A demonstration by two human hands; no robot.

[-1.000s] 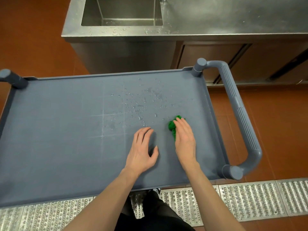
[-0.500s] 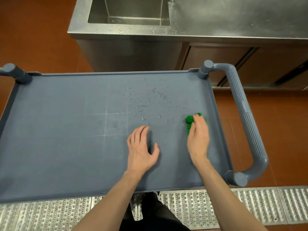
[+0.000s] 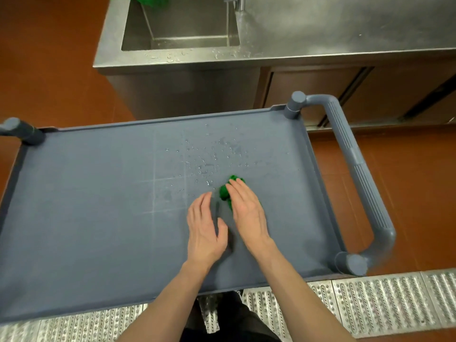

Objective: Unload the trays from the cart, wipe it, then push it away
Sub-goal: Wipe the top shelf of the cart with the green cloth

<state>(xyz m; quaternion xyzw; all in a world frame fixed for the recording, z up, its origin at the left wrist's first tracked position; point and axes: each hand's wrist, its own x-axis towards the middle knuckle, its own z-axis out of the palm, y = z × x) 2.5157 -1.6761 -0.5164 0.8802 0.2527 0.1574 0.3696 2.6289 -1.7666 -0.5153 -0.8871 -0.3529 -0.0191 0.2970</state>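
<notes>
The grey cart (image 3: 86, 206) fills the middle of the head view, its top shelf bare of trays. Water drops (image 3: 209, 159) lie scattered on the shelf's far middle. My right hand (image 3: 246, 211) presses flat on a small green cloth (image 3: 225, 192), just below the drops. My left hand (image 3: 204, 228) rests palm down on the shelf right beside it, fingers apart and holding nothing. The cart's ribbed push handle (image 3: 362, 178) curves along the right end.
A steel counter with a sink basin (image 3: 182, 23) stands just beyond the cart's far edge; something green lies in the basin's top corner. Cabinet doors (image 3: 320, 92) sit under the counter. A metal floor grate (image 3: 370, 302) runs along my side. A corner post (image 3: 19, 130) sticks up far left.
My right hand slid the green cloth right toward the cart's edge, then back left beside my left hand. My left hand stayed in place. The view has tilted up, showing more of the sink.
</notes>
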